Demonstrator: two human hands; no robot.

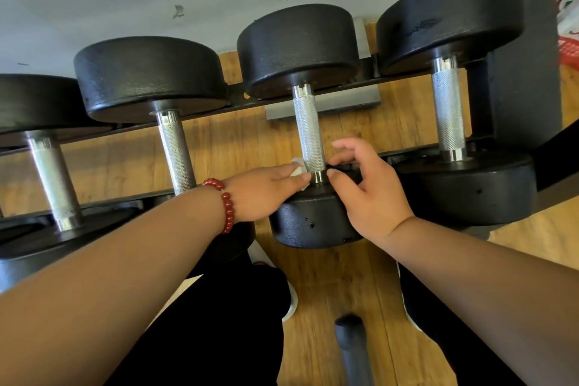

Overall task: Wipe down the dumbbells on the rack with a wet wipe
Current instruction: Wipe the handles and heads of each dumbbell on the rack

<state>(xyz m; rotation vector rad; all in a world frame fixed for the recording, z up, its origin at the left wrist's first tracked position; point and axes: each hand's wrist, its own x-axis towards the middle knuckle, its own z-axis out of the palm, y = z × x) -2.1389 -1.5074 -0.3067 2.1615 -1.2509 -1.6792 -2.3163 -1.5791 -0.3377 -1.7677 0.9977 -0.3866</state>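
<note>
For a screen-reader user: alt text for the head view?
A left hand holds a white wipe against the near end of a dumbbell handle; the right hand touches it too. Other dumbbells sit alongside on the rack.

Wipe [297,168] mostly under left hand [263,194]

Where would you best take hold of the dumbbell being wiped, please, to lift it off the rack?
Wrap a hand round the middle of its knurled steel handle, coming from above. The dumbbell lies across the rack rails with the handle bare between two broad black heads, likely too wide to hold; the left hand and wet wipe occupy only its near end.
</note>
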